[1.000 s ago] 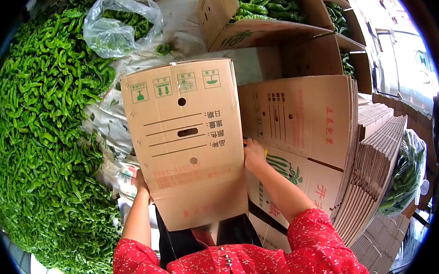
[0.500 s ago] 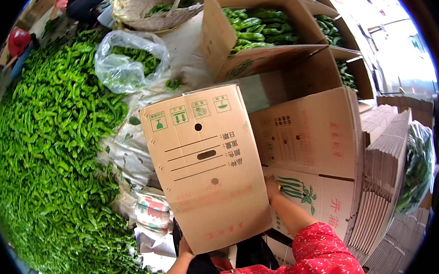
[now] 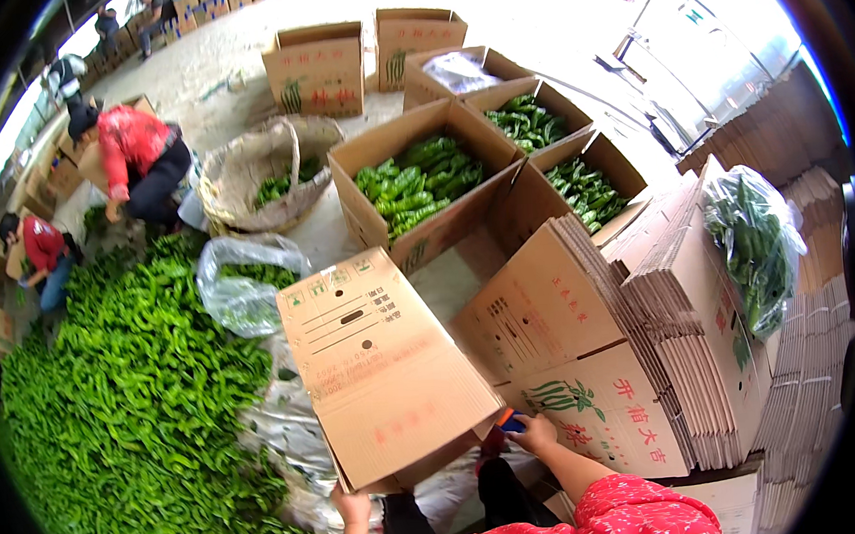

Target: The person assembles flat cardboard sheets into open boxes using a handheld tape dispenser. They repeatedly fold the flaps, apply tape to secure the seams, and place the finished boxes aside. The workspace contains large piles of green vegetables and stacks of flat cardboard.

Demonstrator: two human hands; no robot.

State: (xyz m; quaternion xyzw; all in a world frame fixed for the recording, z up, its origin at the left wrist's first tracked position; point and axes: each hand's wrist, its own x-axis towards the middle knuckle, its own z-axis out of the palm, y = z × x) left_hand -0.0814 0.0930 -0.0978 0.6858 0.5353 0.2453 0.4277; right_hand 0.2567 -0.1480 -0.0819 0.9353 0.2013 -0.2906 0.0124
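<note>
Carton [image 3: 390, 380], brown corrugated, closed at its far end, is sitting tilted in front of the person, between the green pepper pile [image 3: 131, 418] on the left and the leaning flattened cartons [image 3: 599, 408] on the right. Printed panel is facing up; near end is showing a dark gap under its edge. Left hand [image 3: 351, 506] is grasping the carton at its near left corner, fingers partly hidden under the edge. Right hand [image 3: 536, 433] is clenching a blue-and-orange handheld tool [image 3: 511, 421] just beside the near right corner; exact tool type is not readable. Whitish sheet [image 3: 293, 424] is running along the pile's edge. Beyond the carton, a clear plastic bag [image 3: 246, 313] is lying by the pile, and a wicker basket [image 3: 221, 208] is standing behind it with some peppers inside. Open carton [image 3: 354, 198] full of long green peppers [image 3: 423, 182] is standing ahead, to the right of the basket. Far right, a filled plastic bag [image 3: 751, 255] is resting against a second stack of flattened cartons [image 3: 705, 354]. Co-worker in a red top [image 3: 136, 147] is bending over the pile's far end; another co-worker [image 3: 45, 246] is crouching farther left.
</note>
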